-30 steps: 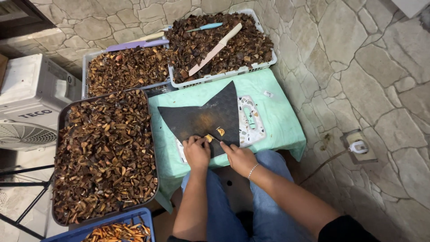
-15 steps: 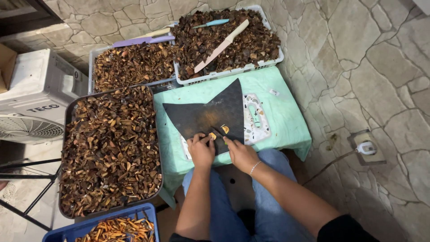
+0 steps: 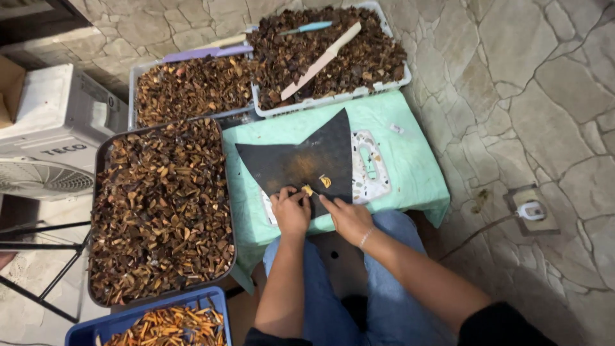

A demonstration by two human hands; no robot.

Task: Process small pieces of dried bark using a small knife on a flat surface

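Stone paving surrounds the small desk point(image 3: 410, 186) with its pale green cloth, where your dark triangular cutting mat point(image 3: 301, 160) lies. At its near edge your left hand point(image 3: 291, 213) curls its fingers around a small yellowish piece point(image 3: 308, 190), while your right hand point(image 3: 348, 218) pinches in beside it; you cannot tell what it grips. Another yellow piece point(image 3: 325, 182) sits just beyond. A dark tray of brown dried pieces point(image 3: 160, 208) stands left.
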